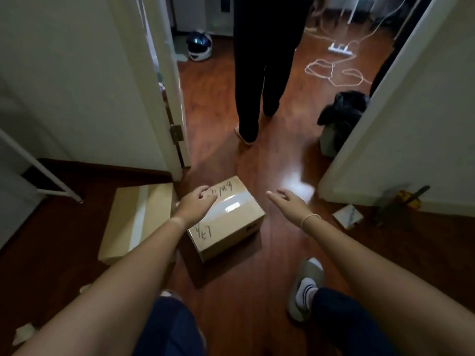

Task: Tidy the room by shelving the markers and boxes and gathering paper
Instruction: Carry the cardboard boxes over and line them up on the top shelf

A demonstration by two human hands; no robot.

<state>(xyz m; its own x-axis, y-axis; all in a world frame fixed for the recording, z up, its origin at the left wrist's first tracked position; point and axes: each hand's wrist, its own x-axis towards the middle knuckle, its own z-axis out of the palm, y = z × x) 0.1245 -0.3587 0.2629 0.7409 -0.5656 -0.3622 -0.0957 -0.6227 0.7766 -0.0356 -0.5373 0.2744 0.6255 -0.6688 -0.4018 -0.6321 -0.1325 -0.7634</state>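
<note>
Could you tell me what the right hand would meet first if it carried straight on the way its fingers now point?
Probably bare wood floor: the right hand points up-left, passing beside the taped cardboard box, not over it. Beyond stands another person's foot, though depth is unclear.

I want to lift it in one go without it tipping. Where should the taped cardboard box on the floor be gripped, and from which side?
Probably by its two short ends, one hand each, coming down from above. The taped box lies flat, skewed to the doorway, too wide for one hand. The left hand already hovers over its near-left top; the right hand is beside its right.
</note>
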